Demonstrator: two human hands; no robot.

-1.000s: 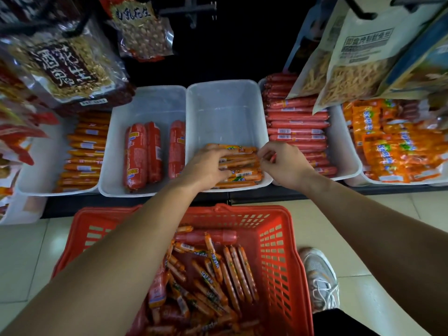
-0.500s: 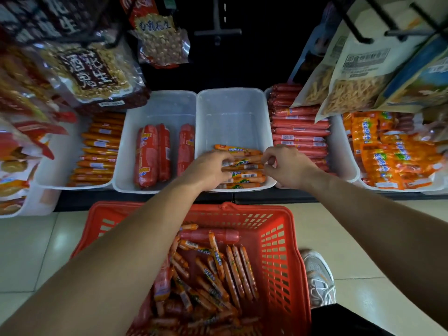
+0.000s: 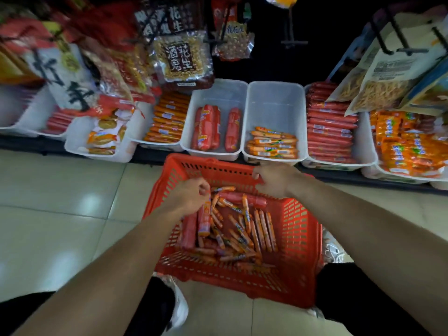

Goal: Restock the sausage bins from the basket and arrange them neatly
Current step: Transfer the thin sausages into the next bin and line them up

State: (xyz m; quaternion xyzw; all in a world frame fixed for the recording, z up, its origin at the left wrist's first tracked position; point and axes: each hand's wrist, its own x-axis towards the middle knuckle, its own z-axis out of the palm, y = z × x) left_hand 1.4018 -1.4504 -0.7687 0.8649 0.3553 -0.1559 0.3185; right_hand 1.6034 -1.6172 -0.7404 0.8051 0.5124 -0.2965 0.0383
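A red plastic basket (image 3: 298, 238) stands on the floor in front of me, holding several thin orange sausages (image 3: 242, 229) and a few thick red ones. My left hand (image 3: 191, 195) reaches into the basket's left side and pinches the upper end of a thick red sausage (image 3: 204, 218), which tilts upward. My right hand (image 3: 274, 178) hovers over the basket's far rim with fingers loosely curled and nothing visible in it. A white bin (image 3: 274, 88) just beyond holds a neat stack of thin orange sausages (image 3: 271, 145). Left of it, another white bin (image 3: 218, 88) holds three thick red sausages (image 3: 208, 129).
More bins line the low shelf: long red sausages (image 3: 329, 132) to the right, orange packs (image 3: 407, 146) at far right, orange sausages (image 3: 167, 122) to the left. Snack bags (image 3: 181, 59) hang over the bins' back ends. My shoe (image 3: 179, 309) is beside the basket on the tiled floor (image 3: 60, 202).
Both hands have left the thin sausages in the middle bin and drawn back to the basket. My left hand has taken hold of a thick red sausage. The view pulled back and left.
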